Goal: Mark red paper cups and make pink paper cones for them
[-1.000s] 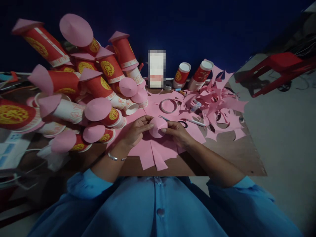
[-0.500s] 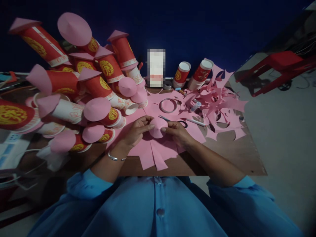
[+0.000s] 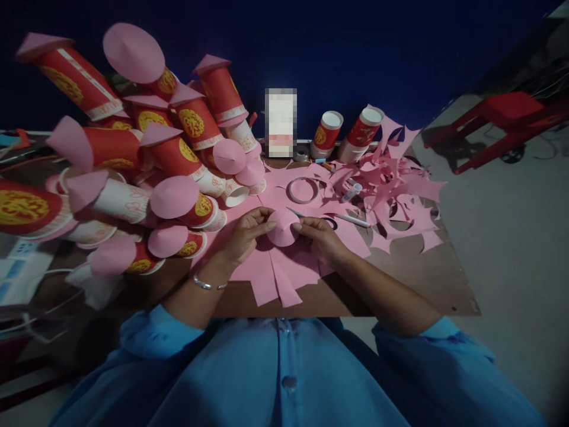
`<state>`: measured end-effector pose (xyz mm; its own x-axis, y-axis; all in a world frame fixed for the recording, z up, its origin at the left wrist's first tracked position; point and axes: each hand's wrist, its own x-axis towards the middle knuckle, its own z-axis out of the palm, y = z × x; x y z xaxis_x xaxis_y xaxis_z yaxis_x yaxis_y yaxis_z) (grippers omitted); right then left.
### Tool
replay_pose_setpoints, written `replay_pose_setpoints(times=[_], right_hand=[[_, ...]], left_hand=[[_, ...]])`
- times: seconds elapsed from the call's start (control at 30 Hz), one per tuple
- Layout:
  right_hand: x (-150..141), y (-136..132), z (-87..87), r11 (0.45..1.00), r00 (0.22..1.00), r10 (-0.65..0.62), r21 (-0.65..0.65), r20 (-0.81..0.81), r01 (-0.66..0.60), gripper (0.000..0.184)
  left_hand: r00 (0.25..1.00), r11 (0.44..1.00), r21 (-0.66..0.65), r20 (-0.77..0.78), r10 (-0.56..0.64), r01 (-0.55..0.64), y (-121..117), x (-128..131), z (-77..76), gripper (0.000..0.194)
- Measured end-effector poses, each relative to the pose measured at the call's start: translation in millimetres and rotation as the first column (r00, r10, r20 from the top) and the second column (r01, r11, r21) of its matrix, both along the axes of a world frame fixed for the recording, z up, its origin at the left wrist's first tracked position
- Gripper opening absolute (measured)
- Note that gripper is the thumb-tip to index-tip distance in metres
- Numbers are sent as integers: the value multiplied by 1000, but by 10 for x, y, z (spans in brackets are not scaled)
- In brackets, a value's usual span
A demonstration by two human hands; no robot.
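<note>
- head view, from where i stand: one small pink paper cone (image 3: 283, 230) sits between the person's fingers, over the pink sheets (image 3: 249, 264) on the table (image 3: 440, 284).
- left hand (image 3: 249, 237): thumb and fingers pinching the cone's left edge — one silver bracelet (image 3: 203, 284) round the wrist.
- right hand (image 3: 323, 238): thumb and fingertips pinching its right edge.
- to the left, a pile of decorated cups (image 3: 192, 122), at least thirteen pink tops (image 3: 133, 53) showing; some are partly hidden.
- one white cup (image 3: 235, 196) on its side, mouth open, white inside.
- two red cups (image 3: 326, 136) at the back — contents, i can't tell.
- one tape roll (image 3: 290, 192), one pair of scissors (image 3: 296, 212), one white pen (image 3: 353, 220), one clear tube (image 3: 352, 192).
- right: one heap of scraps (image 3: 411, 191), one red stool (image 3: 511, 109).
</note>
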<state>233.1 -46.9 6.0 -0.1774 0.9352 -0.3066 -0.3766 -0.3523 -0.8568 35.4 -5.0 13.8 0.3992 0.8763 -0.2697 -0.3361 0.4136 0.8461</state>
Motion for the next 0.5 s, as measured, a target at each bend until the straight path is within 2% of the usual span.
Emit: replay_pose_setpoints(times=[0.1,0.3,0.5], right_hand=[[0,6,12,998,998,-59,36,16,59,39],[0,5,3,997,998,-67,42,12,67,40],[-16,17,-30,987,987,-157,31,-11,158,42]], left_hand=[[1000,1000,2,-4,-6,6,5,-3,-7,38],[1000,1000,-15,-6,-3,3,6,-6,-8,39],[1000,1000,-10,-6,17,-17,10,-13,2,38]])
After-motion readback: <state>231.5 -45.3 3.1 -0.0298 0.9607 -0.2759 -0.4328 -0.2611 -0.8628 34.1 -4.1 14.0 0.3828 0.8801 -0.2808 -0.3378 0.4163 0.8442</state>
